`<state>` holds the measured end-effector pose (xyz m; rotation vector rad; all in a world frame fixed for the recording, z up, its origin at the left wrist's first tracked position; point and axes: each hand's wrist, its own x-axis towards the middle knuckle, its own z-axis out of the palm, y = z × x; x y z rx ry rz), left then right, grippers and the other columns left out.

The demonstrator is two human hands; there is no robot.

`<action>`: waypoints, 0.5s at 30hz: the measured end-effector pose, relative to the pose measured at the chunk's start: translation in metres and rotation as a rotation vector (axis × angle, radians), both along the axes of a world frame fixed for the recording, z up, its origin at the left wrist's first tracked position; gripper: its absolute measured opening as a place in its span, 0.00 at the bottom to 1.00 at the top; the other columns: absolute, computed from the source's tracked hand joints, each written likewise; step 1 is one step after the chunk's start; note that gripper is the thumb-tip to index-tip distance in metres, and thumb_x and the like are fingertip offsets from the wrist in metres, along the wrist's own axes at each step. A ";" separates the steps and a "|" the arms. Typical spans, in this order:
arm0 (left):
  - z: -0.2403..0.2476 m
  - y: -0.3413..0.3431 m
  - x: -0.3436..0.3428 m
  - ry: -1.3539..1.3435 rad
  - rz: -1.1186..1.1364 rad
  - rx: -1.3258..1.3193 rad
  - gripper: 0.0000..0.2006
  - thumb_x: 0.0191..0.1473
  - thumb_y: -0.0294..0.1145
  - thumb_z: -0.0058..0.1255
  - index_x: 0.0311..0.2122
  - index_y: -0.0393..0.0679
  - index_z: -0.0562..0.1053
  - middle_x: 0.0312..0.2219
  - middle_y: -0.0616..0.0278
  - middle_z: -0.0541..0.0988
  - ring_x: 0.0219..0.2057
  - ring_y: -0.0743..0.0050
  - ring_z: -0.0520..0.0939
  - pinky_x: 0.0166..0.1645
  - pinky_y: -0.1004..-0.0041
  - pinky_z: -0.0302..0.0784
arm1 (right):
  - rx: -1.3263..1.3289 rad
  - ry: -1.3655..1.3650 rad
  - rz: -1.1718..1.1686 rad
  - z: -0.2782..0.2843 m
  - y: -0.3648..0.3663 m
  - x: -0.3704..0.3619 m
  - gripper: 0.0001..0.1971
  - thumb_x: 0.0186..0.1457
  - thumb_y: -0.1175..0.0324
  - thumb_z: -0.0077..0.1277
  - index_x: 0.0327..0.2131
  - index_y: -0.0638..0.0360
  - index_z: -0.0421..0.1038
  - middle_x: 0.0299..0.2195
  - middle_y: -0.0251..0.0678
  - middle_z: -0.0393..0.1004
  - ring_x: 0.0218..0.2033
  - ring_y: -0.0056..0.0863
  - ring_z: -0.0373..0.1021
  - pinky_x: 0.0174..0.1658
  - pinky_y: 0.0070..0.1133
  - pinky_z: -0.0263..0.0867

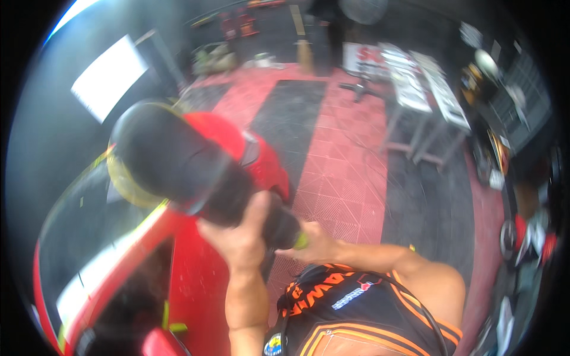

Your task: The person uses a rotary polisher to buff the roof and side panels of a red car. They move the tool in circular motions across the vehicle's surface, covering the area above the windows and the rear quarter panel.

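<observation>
A black polisher (222, 193), blurred by motion, is held up slantwise in front of me. Its wide round head has a yellowish rim and points to the upper left, over the red car (202, 291). My left hand (240, 231) is wrapped around the polisher's narrower middle, thumb on top. At the rear end, beside a yellow-green tip, my right hand (312, 243) is closed on the tool; its fingers are partly hidden. Strips of yellow-green tape (177, 327) show on the car's edges. Whether the head touches the car cannot be told.
Red and dark tiles cover the floor (347, 172). Two long narrow tables (409, 83) stand at the far right, with a stool base (359, 89) near them. A broom (304, 56) is at the back. A motorcycle (528, 237) is along the right side.
</observation>
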<state>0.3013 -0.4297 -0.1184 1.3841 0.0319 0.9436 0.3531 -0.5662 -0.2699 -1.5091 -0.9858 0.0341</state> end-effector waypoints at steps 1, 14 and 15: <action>0.005 0.000 0.005 -0.014 0.006 0.084 0.21 0.53 0.25 0.67 0.51 0.31 0.76 0.38 0.54 0.84 0.37 0.66 0.86 0.47 0.66 0.83 | 0.020 0.017 0.012 0.005 0.001 0.003 0.30 0.52 0.64 0.74 0.51 0.69 0.69 0.34 0.52 0.84 0.37 0.40 0.85 0.39 0.33 0.78; -0.023 0.022 -0.009 0.366 -0.791 0.501 0.55 0.39 0.51 0.80 0.66 0.24 0.67 0.61 0.33 0.74 0.61 0.38 0.79 0.63 0.48 0.76 | 0.368 -0.163 -0.143 0.067 -0.058 0.113 0.37 0.47 0.80 0.66 0.62 0.63 0.64 0.33 0.50 0.82 0.36 0.50 0.83 0.37 0.33 0.76; -0.035 0.026 -0.017 0.390 -1.024 0.403 0.48 0.43 0.47 0.78 0.66 0.32 0.70 0.60 0.33 0.76 0.63 0.35 0.77 0.66 0.40 0.68 | 0.353 -0.153 -0.171 0.085 -0.071 0.125 0.38 0.50 0.79 0.66 0.64 0.62 0.63 0.34 0.51 0.83 0.37 0.49 0.83 0.39 0.31 0.77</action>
